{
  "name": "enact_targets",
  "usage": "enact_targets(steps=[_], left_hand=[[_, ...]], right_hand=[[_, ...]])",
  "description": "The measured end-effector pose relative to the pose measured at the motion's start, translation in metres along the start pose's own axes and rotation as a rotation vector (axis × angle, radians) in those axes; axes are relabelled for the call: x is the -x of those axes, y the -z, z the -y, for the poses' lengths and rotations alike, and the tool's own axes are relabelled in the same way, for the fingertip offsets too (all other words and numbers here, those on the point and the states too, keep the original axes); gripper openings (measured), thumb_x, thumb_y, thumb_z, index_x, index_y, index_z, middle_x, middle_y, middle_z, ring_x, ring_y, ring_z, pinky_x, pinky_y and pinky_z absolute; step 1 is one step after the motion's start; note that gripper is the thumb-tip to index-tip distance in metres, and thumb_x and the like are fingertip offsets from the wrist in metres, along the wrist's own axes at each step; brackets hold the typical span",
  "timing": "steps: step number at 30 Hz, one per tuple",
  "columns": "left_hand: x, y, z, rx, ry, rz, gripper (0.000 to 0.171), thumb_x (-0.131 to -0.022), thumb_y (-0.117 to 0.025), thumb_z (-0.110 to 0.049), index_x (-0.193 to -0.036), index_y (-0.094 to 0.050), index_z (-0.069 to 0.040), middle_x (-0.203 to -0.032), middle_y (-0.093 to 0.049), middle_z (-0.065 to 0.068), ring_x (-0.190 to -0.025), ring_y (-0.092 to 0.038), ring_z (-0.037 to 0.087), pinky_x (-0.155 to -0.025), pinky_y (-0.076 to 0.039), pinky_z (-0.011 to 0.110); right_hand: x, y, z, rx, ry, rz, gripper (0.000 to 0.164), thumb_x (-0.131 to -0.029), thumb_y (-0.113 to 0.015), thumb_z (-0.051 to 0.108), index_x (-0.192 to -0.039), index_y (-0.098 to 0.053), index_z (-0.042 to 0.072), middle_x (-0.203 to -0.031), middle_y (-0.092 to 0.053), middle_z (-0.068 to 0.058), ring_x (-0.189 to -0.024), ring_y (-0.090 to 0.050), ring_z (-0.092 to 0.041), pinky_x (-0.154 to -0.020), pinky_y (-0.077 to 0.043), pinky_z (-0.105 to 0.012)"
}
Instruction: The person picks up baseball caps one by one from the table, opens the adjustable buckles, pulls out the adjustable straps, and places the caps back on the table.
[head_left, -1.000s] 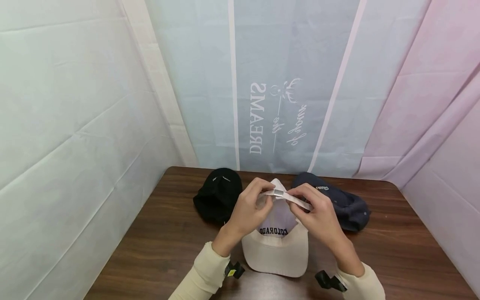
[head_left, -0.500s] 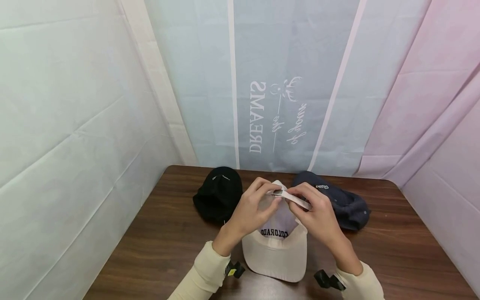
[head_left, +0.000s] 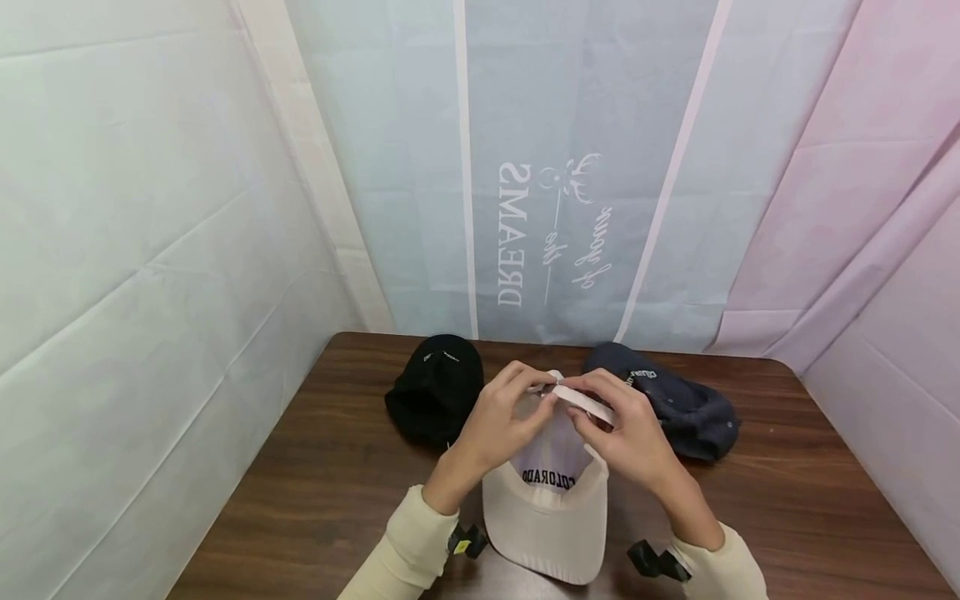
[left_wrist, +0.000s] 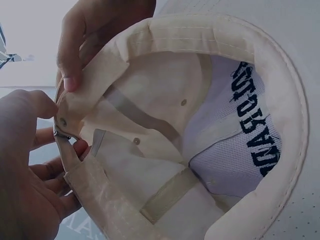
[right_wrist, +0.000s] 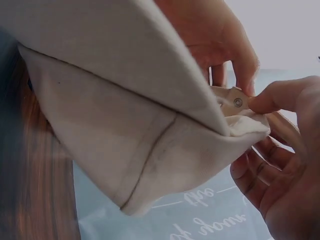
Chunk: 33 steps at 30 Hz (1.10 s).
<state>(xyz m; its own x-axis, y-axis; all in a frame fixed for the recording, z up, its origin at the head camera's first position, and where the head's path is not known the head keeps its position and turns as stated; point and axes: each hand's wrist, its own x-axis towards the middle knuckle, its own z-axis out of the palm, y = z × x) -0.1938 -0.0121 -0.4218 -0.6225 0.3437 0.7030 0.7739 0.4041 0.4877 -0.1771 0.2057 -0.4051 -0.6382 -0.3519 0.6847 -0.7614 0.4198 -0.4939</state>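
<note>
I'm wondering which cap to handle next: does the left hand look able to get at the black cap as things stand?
Probably yes: the black cap lies beside the left hand, nothing seen between them, though that hand would first need to release the cream cap.

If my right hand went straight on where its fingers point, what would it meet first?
Your right hand would probably meet your left hand first, just past the strap it pinches; exact depth is unclear.
</note>
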Motion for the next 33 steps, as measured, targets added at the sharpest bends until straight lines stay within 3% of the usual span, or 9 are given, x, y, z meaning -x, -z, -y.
enact_targets(steps=[4,9,13,21,24,31,33], left_hand=[[0.0011,-0.0004,0.0001,0.002,0.003,0.014,0.022,-0.104,-0.07,-0.018,-0.124,-0.072,-0.011,-0.119,-0.066,0.004,-0.105,-0.069,0.014,-0.093,-0.059,0.022],[0.0015,0.0003,-0.0011,-0.009,0.024,0.021,0.022,-0.103,-0.071,-0.019,-0.123,-0.073,-0.011,-0.117,-0.066,0.002,-0.103,-0.068,0.013,-0.092,-0.059,0.023],[0.0017,-0.0002,-0.0012,-0.016,0.033,0.015,0.022,-0.103,-0.072,-0.021,-0.122,-0.072,-0.012,-0.116,-0.066,0.002,-0.103,-0.068,0.013,-0.092,-0.06,0.024],[0.0015,-0.001,-0.0015,-0.03,0.045,0.009,0.019,-0.102,-0.074,-0.024,-0.116,-0.071,-0.012,-0.112,-0.066,0.001,-0.101,-0.068,0.012,-0.092,-0.058,0.019],[0.0016,-0.0016,-0.0009,-0.033,0.042,0.003,0.016,-0.102,-0.074,-0.023,-0.113,-0.07,-0.012,-0.109,-0.066,0.001,-0.098,-0.068,0.012,-0.091,-0.058,0.019],[0.0028,-0.004,0.0018,-0.044,0.038,-0.043,0.009,-0.106,-0.066,-0.018,-0.106,-0.072,-0.011,-0.101,-0.067,0.001,-0.089,-0.067,0.011,-0.083,-0.06,0.023],[0.003,-0.004,0.0018,-0.051,0.046,-0.056,0.011,-0.106,-0.066,-0.018,-0.105,-0.072,-0.01,-0.1,-0.068,0.001,-0.086,-0.067,0.01,-0.08,-0.06,0.023]], right_hand=[[0.0001,0.0004,0.0009,-0.029,-0.01,-0.012,0.043,-0.089,-0.079,-0.008,-0.128,-0.074,0.011,-0.113,-0.073,-0.001,-0.086,-0.066,-0.008,-0.065,-0.054,-0.023],[0.0003,0.0002,0.0021,-0.053,0.023,-0.047,0.047,-0.086,-0.08,-0.011,-0.13,-0.073,0.005,-0.115,-0.076,-0.008,-0.09,-0.072,-0.015,-0.072,-0.057,-0.019],[0.0015,0.0009,0.0027,-0.121,0.018,-0.055,0.043,-0.09,-0.08,-0.005,-0.132,-0.071,0.004,-0.119,-0.076,-0.014,-0.093,-0.074,-0.018,-0.077,-0.057,-0.014],[0.0024,0.0035,0.0008,-0.168,-0.055,-0.014,0.044,-0.094,-0.074,-0.007,-0.136,-0.068,0.003,-0.123,-0.073,-0.02,-0.103,-0.073,-0.009,-0.083,-0.057,-0.015],[0.0023,0.003,0.0007,-0.186,-0.064,-0.006,0.045,-0.094,-0.074,-0.007,-0.137,-0.068,0.004,-0.123,-0.073,-0.019,-0.1,-0.073,-0.012,-0.081,-0.058,-0.017],[0.0017,-0.0014,0.002,-0.182,-0.069,-0.016,0.053,-0.092,-0.074,-0.009,-0.141,-0.064,0.01,-0.112,-0.078,-0.01,-0.072,-0.063,-0.007,-0.055,-0.049,-0.021],[0.0015,-0.0038,0.0021,-0.16,-0.085,-0.021,0.05,-0.092,-0.076,-0.007,-0.138,-0.063,0.01,-0.108,-0.078,-0.007,-0.073,-0.064,-0.007,-0.054,-0.049,-0.022]])
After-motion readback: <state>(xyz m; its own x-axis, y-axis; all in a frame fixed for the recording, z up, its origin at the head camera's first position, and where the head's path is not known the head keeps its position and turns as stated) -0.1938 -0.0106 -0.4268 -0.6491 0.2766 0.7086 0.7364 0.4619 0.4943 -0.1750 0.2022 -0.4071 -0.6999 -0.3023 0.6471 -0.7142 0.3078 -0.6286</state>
